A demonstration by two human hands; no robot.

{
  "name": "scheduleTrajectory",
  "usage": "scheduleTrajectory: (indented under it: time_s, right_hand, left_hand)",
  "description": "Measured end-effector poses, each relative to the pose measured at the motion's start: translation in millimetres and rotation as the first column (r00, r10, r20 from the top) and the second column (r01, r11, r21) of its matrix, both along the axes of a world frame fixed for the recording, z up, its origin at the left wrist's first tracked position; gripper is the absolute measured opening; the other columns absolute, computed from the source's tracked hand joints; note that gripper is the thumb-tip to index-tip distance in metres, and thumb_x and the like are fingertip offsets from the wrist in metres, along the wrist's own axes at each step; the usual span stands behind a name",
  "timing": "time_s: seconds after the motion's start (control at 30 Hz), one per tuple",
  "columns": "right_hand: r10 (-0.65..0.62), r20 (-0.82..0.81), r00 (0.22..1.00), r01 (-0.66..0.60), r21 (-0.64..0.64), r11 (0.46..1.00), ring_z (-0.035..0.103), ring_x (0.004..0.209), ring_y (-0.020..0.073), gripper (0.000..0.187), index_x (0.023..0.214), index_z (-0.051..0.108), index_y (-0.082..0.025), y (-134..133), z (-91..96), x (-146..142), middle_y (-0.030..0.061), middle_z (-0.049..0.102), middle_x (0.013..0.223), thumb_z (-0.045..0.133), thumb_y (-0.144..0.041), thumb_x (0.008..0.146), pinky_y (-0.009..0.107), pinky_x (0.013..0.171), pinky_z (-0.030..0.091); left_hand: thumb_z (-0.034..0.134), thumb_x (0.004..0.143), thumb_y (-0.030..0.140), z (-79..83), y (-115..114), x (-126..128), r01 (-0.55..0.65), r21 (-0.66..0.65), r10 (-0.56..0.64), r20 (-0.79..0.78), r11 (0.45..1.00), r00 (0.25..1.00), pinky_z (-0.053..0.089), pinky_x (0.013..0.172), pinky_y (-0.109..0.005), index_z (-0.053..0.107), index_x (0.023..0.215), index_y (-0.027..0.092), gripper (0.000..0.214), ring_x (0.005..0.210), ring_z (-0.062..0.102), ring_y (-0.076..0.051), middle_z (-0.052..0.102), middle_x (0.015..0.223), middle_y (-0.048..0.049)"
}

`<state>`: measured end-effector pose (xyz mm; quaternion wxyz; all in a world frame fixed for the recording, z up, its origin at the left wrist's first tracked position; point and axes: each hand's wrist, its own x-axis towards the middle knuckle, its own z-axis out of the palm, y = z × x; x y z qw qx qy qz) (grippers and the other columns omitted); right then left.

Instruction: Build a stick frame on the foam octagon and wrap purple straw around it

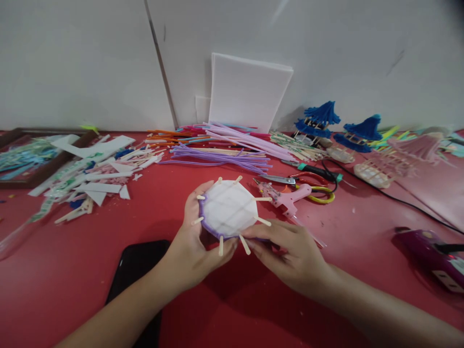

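Between my hands is a roundish white paper disc (pixel 229 208) with several short wooden sticks standing out around its rim. A purple pipe cleaner (pixel 210 229) runs along its left and lower edge, outside the sticks. My left hand (pixel 197 241) grips the disc from the left, fingers behind it and thumb at the lower edge. At the lower right, my right hand (pixel 286 246) pinches the loose end of the pipe cleaner against the rim, close to a stick. Part of that end is hidden by my right fingers.
Behind lie purple pipe cleaners (pixel 221 157), scissors (pixel 317 194) and a pink glue gun (pixel 286 197). Small blue-roofed models (pixel 358 133) stand back right. Paper scraps (pixel 105 186) lie left, a black phone (pixel 139 266) under my left forearm, a purple power strip (pixel 431 256) at right.
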<state>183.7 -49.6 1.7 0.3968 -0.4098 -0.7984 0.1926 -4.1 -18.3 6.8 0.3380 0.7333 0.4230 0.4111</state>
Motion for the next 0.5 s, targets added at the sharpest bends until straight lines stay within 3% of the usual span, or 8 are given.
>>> scheduleTrajectory:
  time_s: [0.07, 0.13, 0.3, 0.5]
  right_hand:
    - [-0.007, 0.005, 1.0, 0.007, 0.024, 1.0, 0.059, 0.056, 0.01, 0.019, 0.095, 0.066, -0.019, 0.9, 0.4, 0.4, 0.0017, 0.068, 0.072, 0.053, -0.012, 0.083, 0.019, 0.052, 0.048]
    - [-0.01, 0.004, 1.0, 0.01, 0.041, 0.999, 0.059, 0.056, 0.0102, 0.019, 0.095, 0.066, -0.019, 1.5, 0.6, 0.5, 0.0018, 0.067, 0.071, 0.053, -0.011, 0.083, 0.02, 0.051, 0.048]
    - [-0.003, -0.006, 1.0, 0.003, 0.035, 0.999, 0.059, 0.057, 0.0104, 0.02, 0.096, 0.066, -0.017, 1.3, 0.1, 0.2, 0.0028, 0.067, 0.071, 0.053, -0.01, 0.083, 0.02, 0.051, 0.048]
    - [-0.017, 0.028, 0.999, 0.016, 0.013, 1.0, 0.062, 0.06, 0.0109, 0.02, 0.099, 0.065, -0.02, 0.3, 1.7, 0.4, 0.0024, 0.07, 0.076, 0.052, -0.014, 0.084, 0.02, 0.055, 0.048]
  left_hand:
    - [0.067, 0.07, 0.021, -0.8, 0.4, -0.1, 0.027, -0.031, -0.027, 0.007, 0.999, 1.0, 0.045, 0.099, -0.046, 0.032, 0.131, 0.024, 0.071, 0.124, 0.045, -0.029, 0.036, 0.139, -0.0147]
    - [0.067, 0.07, 0.021, -1.5, 0.6, 0.1, 0.036, -0.031, -0.036, 0.019, 0.999, 0.999, 0.043, 0.101, -0.046, 0.025, 0.133, 0.023, 0.076, 0.126, 0.043, -0.029, 0.035, 0.138, -0.0152]
    - [0.066, 0.07, 0.021, -3.2, 0.1, 1.0, 0.021, -0.007, -0.021, 0.006, 1.0, 1.0, 0.037, 0.105, -0.048, 0.027, 0.132, 0.022, 0.073, 0.129, 0.039, -0.029, 0.034, 0.138, -0.015]
    - [0.063, 0.075, 0.024, -3.9, 0.6, -0.6, 0.013, 0.05, -0.01, -0.055, 0.999, 0.998, 0.039, 0.103, -0.052, 0.042, 0.122, 0.024, 0.052, 0.13, 0.036, -0.032, 0.031, 0.141, -0.0126]
